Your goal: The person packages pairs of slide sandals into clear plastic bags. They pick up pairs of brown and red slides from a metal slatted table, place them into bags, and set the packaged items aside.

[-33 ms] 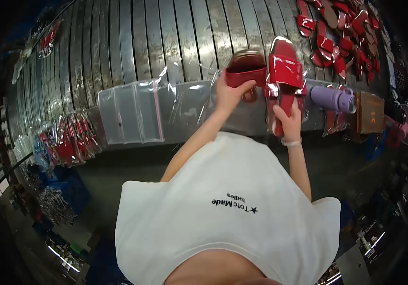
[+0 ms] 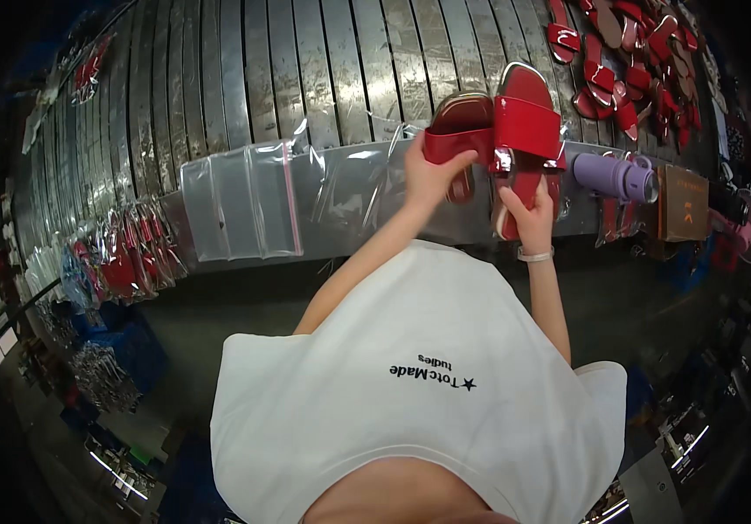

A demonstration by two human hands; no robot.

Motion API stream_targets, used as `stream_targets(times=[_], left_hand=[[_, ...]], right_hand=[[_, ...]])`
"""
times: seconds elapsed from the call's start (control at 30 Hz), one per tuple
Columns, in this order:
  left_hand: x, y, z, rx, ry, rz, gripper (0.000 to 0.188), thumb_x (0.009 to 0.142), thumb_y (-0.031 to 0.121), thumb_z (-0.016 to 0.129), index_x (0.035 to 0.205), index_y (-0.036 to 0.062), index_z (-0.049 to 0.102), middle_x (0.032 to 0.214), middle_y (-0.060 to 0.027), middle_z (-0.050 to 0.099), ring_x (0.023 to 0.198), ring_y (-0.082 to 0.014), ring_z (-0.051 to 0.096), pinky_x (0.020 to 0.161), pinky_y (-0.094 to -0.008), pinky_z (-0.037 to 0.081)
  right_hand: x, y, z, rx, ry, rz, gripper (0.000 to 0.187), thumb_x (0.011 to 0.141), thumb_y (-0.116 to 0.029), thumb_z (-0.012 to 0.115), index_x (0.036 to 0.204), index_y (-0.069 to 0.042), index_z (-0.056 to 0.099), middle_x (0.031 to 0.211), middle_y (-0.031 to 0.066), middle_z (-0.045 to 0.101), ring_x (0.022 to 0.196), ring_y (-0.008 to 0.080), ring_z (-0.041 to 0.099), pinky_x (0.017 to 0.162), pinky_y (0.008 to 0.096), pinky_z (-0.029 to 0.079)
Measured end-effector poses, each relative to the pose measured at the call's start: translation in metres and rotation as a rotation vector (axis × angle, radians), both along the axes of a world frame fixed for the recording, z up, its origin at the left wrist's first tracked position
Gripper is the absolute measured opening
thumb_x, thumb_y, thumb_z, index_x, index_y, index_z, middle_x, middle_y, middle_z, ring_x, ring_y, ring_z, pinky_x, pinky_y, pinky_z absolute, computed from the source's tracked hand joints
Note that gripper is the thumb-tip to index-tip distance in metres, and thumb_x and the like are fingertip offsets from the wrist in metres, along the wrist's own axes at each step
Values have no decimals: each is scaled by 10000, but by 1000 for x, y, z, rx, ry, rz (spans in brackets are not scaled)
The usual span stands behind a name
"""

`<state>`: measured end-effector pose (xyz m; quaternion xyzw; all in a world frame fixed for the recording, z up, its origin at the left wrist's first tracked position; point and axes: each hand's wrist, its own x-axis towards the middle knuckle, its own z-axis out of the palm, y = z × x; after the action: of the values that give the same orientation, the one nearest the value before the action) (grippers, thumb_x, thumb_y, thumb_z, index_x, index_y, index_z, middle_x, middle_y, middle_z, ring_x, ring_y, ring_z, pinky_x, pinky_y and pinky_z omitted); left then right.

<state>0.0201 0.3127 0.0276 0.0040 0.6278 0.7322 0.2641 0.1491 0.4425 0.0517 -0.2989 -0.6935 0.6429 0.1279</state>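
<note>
Two red slide sandals are held up side by side over the near edge of the work surface. My left hand (image 2: 429, 175) grips the left sandal (image 2: 460, 146), its thumb across the wide strap; this one is tilted, so its sole partly shows. By the heel end, my right hand (image 2: 531, 210) has hold of the right sandal (image 2: 528, 127), whose glossy strap and red insole face up. The two touch or nearly touch along their inner sides. Clear plastic bags (image 2: 240, 208) lie flat to the left of my left hand.
A grey slatted conveyor (image 2: 305, 70) runs beyond the ledge. Loose red sandals (image 2: 637, 74) pile up at far right. A purple bottle (image 2: 611, 177) lies on its side near a brown box (image 2: 684, 205). Bagged red sandals (image 2: 131, 258) line the left end.
The right sandal has turned slightly, showing its strap more squarely. My left hand and its sandal have shifted a little to the right, closer to the other one.
</note>
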Motion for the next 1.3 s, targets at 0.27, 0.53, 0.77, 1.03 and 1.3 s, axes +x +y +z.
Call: stream_targets(times=[0.27, 0.53, 0.77, 1.03, 1.3], left_hand=[[24, -72, -92, -278, 379, -137, 127, 924, 164, 506, 959, 49, 548, 1038, -90, 593, 962, -197, 579, 827, -345, 459], [5, -101, -107, -439, 266, -135, 130, 921, 121, 451, 974, 6, 483, 1056, -189, 623, 831, -319, 624, 729, -366, 481], [-21, -114, -44, -144, 580, -512, 192, 912, 117, 439, 1059, 3, 490, 1100, -146, 616, 911, -321, 600, 799, -378, 460], [-18, -86, -12, -133, 774, -549, 155, 813, 56, 536, 961, 10, 546, 1105, -108, 596, 1067, -270, 548, 935, -369, 426], [1, -93, 52, -294, 1194, -147, 576, 647, 237, 779, 1116, 15, 530, 1287, -168, 445, 1195, -295, 447, 1047, -415, 267]], right_hand=[[45, -26, -28, -22, -146, 52, 388, 767, -166, 721, 1035, 35, 525, 964, 78, 623, 848, 121, 591, 758, 259, 470], [58, -43, -62, 282, -700, 218, 527, 689, -401, 722, 1035, -56, 525, 845, 146, 660, 809, 300, 646, 719, 362, 483], [31, -84, -83, -166, -262, 77, 477, 699, -329, 746, 1049, -53, 575, 862, 55, 634, 770, 135, 582, 729, 291, 461], [0, -79, -74, 84, -170, 37, 512, 697, -374, 732, 1081, -68, 587, 900, 144, 663, 811, 256, 649, 717, 331, 482], [-37, -60, -9, 260, -155, 46, 273, 873, -132, 576, 1103, 7, 536, 1045, 100, 618, 915, 160, 596, 775, 287, 516]])
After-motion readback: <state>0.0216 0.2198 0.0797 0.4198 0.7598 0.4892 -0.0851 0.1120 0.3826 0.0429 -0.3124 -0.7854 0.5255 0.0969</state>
